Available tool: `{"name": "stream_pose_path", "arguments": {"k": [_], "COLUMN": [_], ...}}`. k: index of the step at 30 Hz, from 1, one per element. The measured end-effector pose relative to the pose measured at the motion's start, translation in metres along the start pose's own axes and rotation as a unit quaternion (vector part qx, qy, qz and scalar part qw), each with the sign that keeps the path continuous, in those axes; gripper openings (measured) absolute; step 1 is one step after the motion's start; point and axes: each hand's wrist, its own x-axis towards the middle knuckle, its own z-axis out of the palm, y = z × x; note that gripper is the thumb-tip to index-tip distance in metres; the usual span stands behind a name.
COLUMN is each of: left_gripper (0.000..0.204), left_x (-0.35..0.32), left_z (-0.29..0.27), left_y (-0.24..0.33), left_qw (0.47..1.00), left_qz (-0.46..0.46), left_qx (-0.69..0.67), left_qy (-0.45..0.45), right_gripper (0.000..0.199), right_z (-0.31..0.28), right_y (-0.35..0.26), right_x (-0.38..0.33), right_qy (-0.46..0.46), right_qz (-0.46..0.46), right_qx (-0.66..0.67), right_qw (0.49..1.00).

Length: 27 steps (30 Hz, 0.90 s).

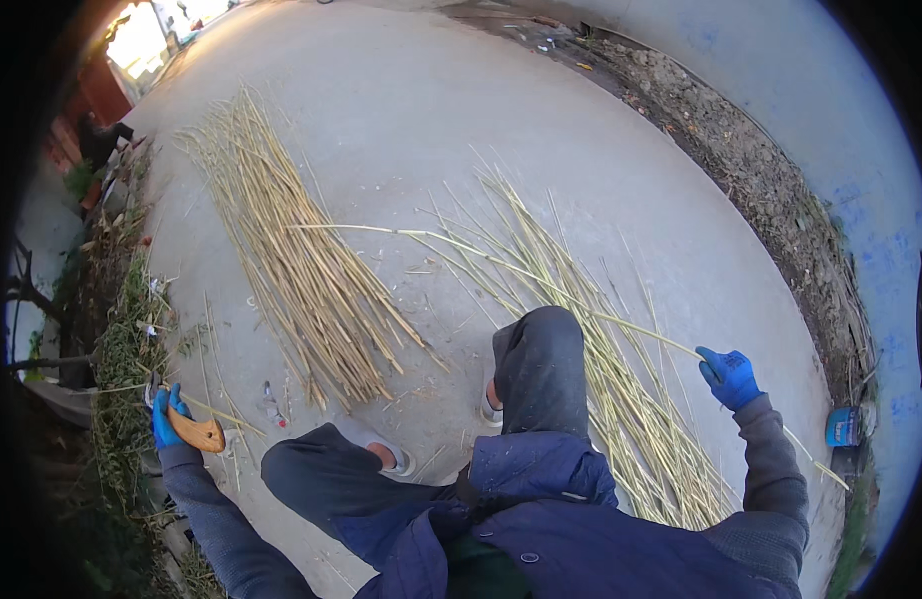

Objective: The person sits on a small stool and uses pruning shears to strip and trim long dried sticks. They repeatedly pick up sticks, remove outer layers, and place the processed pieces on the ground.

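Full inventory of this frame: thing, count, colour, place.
left stalk pile: one, pale yellow, on the concrete left of centre
right stalk pile: one, pale yellow, centre-right, passing behind the raised knee
long stalk: one, pale yellow, running across to the right hand
wooden-handled tool: one, orange-brown handle, in the left hand; blade not clear
concrete ground: grey
dirt strip: brown, along the blue wall
blue can: one, far right
weeds: green, left edge
left hand: blue glove
right hand: blue glove
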Motion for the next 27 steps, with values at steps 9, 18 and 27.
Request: {"name": "stream_pose_path", "arguments": {"k": [9, 18, 27], "left_gripper": [0.077, 0.080, 0.065], "left_x": [-0.043, -0.046, -0.018], "left_z": [0.181, 0.246, 0.260], "left_y": [-0.106, -0.156, -0.168], "left_qw": [0.973, 0.937, 0.935], "left_qz": [-0.115, -0.030, -0.059], "left_qx": [0.132, 0.253, 0.249], "left_qy": [-0.150, -0.240, -0.244], "right_gripper": [0.026, 0.023, 0.030], "right_z": [0.093, 0.154, 0.087], "right_y": [-0.003, -0.020, -0.027], "right_x": [-0.096, -0.222, -0.441], "right_qy": [-0.122, -0.294, -0.506], "right_qz": [0.183, 0.317, 0.674], "right_qx": [0.038, 0.023, -0.209], "right_qw": [0.975, 0.901, 0.496]}}
